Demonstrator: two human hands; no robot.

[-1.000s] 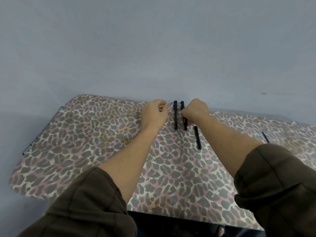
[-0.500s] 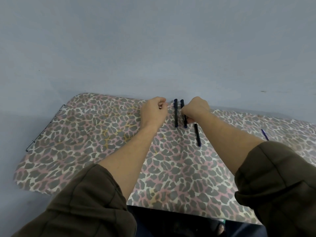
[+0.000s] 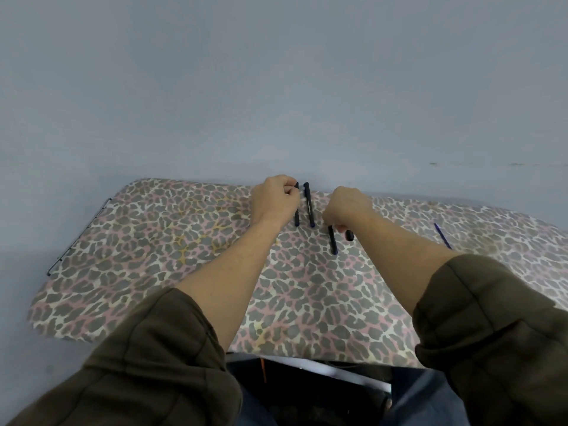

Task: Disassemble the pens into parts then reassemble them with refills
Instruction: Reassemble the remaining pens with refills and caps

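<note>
Leopard-print cloth (image 3: 172, 247) carries the pens at its far middle. The left hand (image 3: 274, 202) curls round the leftmost pen (image 3: 297, 219) at its far end; a second pen (image 3: 309, 207) lies just right. The right hand (image 3: 347, 207) curls over a third pen (image 3: 333, 241) and a short dark piece (image 3: 349, 235); which it grips, I cannot tell. A blue refill (image 3: 442, 236) lies well right.

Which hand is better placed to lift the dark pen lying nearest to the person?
Probably right: the right hand hovers at the far end of the nearest pen, while the left hand grips the leftmost pen.
</note>
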